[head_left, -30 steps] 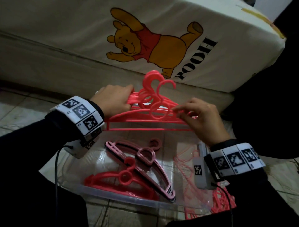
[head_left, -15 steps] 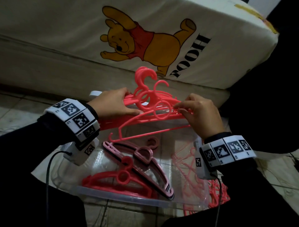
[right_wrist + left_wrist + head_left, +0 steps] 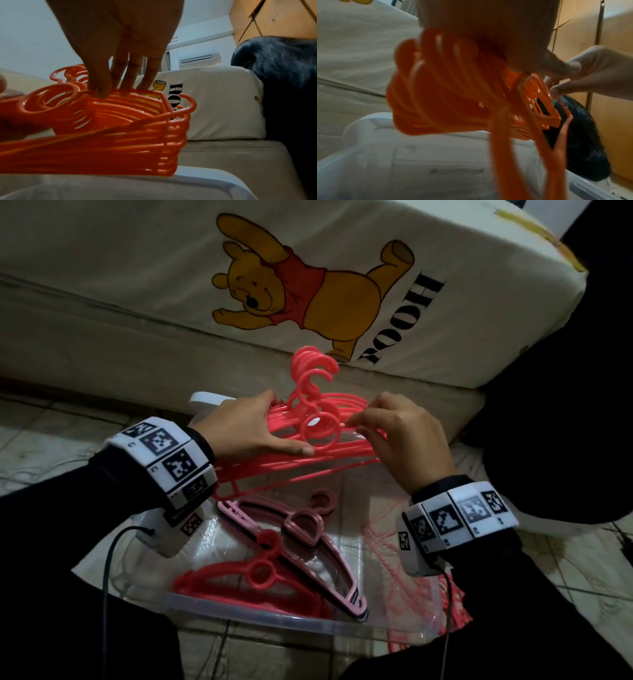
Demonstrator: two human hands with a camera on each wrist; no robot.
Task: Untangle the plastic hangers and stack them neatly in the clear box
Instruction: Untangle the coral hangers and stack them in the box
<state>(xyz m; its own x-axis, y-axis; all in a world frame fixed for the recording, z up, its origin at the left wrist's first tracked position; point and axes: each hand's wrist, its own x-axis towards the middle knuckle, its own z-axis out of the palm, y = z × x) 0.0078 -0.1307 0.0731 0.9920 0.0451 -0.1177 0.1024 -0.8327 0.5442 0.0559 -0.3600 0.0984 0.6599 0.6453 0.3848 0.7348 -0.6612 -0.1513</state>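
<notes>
A bundle of several coral-red plastic hangers (image 3: 318, 436) hangs over the far edge of the clear box (image 3: 274, 616). My left hand (image 3: 250, 429) grips the bundle's left side, thumb along the front. My right hand (image 3: 400, 433) pinches the top hanger's shoulder with thumb and fingertips (image 3: 102, 93). In the right wrist view the hanger stack (image 3: 120, 135) lies nested, hooks at the left. The left wrist view shows the same hangers (image 3: 453, 88) blurred under my palm. Inside the box lie a red hanger (image 3: 250, 573) and pink hangers (image 3: 308, 529).
A mattress with a cartoon bear print (image 3: 308, 285) stands right behind the box. More loose red hangers (image 3: 452, 604) lie on the tiled floor at the box's right, under my right wrist. A dark bag (image 3: 283, 81) sits at the right.
The bundle's left end has tipped down a little and its hooks have drawn together. My right hand's fingertips have moved up onto the top hanger. Both hands stay on the bundle.
</notes>
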